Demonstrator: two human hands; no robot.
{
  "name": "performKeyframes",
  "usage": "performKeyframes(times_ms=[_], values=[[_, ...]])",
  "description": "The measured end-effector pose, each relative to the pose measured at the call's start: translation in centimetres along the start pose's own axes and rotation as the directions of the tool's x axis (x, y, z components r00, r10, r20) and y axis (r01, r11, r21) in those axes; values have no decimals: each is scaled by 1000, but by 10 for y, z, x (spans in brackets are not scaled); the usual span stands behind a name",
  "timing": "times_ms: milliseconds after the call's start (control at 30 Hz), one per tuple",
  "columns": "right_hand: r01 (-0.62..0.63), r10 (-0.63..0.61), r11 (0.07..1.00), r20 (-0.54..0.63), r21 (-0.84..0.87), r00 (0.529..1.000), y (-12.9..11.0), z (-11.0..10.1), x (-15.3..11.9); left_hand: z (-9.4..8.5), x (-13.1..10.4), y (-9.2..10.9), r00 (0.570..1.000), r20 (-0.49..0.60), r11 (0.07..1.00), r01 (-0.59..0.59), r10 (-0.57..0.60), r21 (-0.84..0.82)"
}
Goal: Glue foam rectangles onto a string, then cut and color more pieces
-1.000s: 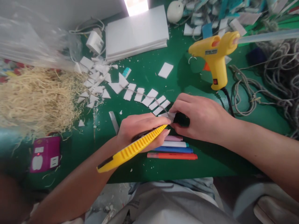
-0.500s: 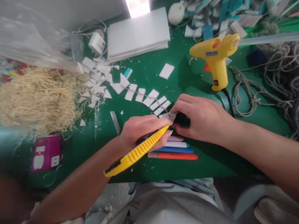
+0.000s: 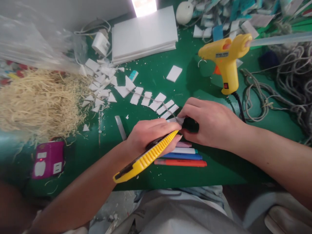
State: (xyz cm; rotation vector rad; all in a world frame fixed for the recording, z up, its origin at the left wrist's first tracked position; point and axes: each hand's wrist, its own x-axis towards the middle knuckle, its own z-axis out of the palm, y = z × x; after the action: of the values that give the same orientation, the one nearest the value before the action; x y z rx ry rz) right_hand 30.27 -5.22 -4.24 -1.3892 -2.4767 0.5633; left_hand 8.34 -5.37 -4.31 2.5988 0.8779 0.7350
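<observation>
Yellow ribbed plastic cutter [image 3: 146,159] gripped in the left hand [image 3: 146,133], fingers wrapped firmly round its body; rear end angled toward the near table edge, front end hidden by fingers. Right hand [image 3: 209,120]: thumb and forefinger curled nearly together close to the left fingertips; cannot tell what, if anything, they pinch. Thin grey cord [image 3: 153,99] runs from the fingertips across a row of flat white rectangular pieces [image 3: 146,102] on the green tabletop [image 3: 151,76]. Mauve, white, blue and orange-red markers [image 3: 190,156] lie just nearer the body.
</observation>
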Motion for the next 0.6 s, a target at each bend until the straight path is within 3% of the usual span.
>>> performKeyframes(times_ms=[433,600], values=[[-60,59,993,-12,-104,998,-10,1,2,-3,9,2,996,-14,995,-87,88,39],[-49,48,993,-12,-103,999,-8,3,2,-2,5,2,997,-45,998,-64,65,11]])
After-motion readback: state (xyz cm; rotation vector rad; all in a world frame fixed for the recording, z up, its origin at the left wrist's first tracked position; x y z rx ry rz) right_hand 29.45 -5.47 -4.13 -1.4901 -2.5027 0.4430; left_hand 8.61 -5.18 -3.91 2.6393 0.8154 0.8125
